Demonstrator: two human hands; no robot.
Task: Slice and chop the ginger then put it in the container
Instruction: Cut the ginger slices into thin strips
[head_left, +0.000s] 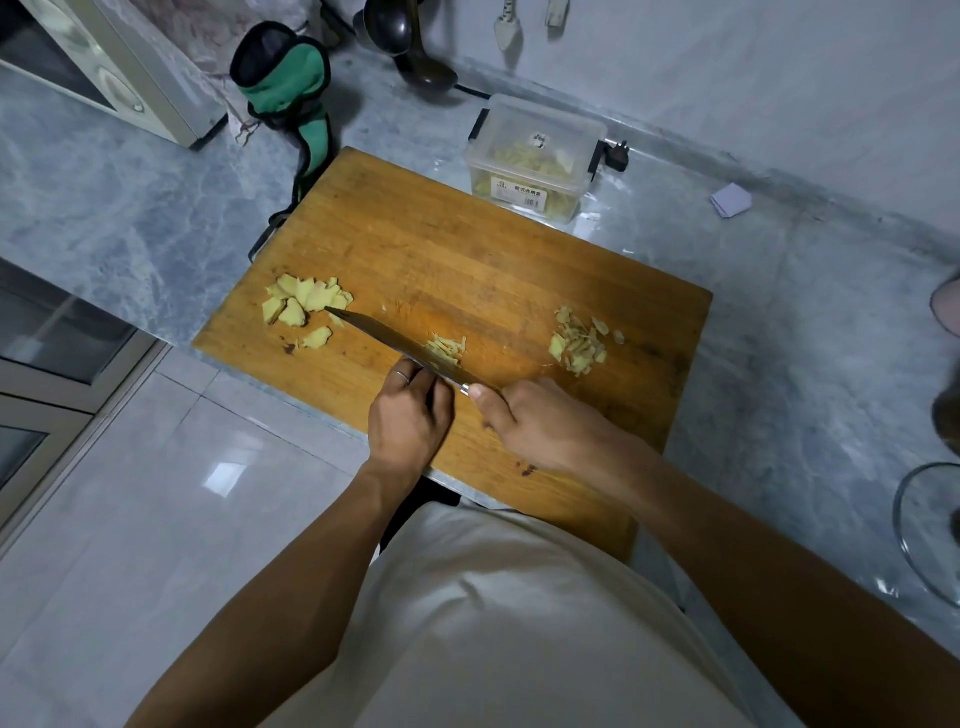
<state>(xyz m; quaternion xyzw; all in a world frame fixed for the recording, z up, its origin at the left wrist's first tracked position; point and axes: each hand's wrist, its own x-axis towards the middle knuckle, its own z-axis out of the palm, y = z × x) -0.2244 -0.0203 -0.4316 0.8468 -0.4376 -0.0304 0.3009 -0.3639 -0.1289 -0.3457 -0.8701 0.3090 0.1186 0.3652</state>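
A wooden cutting board (467, 249) lies on the marble counter. Ginger slices (304, 304) are piled at its left. A small heap of ginger strips (447, 348) lies just beyond the knife blade (384, 335), and a pile of chopped ginger (579, 340) sits to the right. My right hand (530, 421) grips the knife handle, with the blade pointing left toward the slices. My left hand (408, 415) has its fingers curled against the near side of the blade; what they hold is hidden. A clear plastic container (535, 156) with cut ginger inside stands beyond the board.
A green and black cloth holder (283, 88) stands at the back left beside a microwave (104, 62). Ladles (410, 47) hang on the wall. A glass lid (930, 535) lies at the right edge. A folded paper (731, 200) and a plug (618, 156) lie near the wall.
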